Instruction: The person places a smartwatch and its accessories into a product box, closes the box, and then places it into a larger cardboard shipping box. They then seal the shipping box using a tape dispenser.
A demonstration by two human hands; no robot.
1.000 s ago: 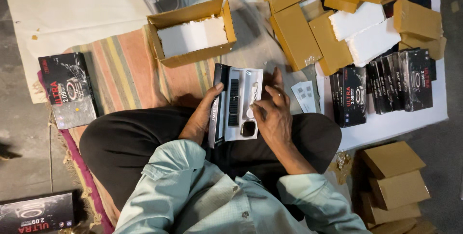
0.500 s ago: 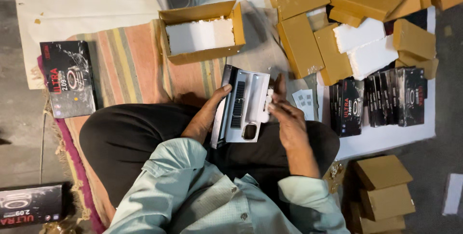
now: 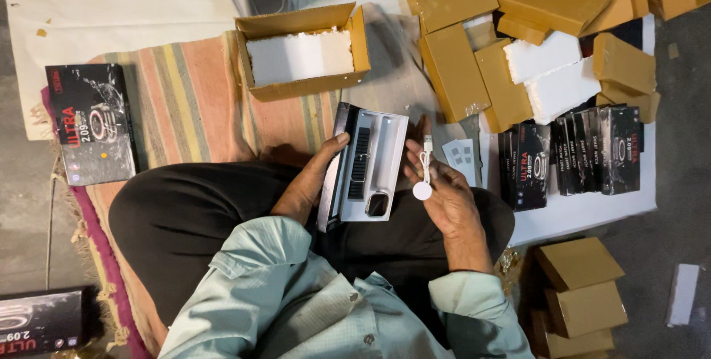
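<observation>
**Charger lifted clear of the tray**

Change since the earlier frames: the right hand [image 3: 448, 200], previously lying over the tray [image 3: 366, 163], is now being held off to its right side, with a white charger [image 3: 423, 181] pinched in its grip. The puck is hanging below the fingers and the short cable is running up to a plug above them. By judgement, the charger is being handled as a separate piece, whether lifted out of the tray or about to be seated in it cannot be told.

Tray: a white moulded insert, being steadied on the lap by the left hand [image 3: 315, 178], whose grip is closed around its left edge. A dark strap [image 3: 360, 163] is lying in one long slot; a watch body [image 3: 378, 203] is sitting at the near corner; the neighbouring long slot is showing empty.

Surroundings: an open carton [image 3: 304, 52] with a white foam block is standing on the striped mat [image 3: 178, 103] ahead. Black retail boxes [image 3: 585, 152] are being kept in a row to the right, beside brown cartons [image 3: 474, 55].
</observation>
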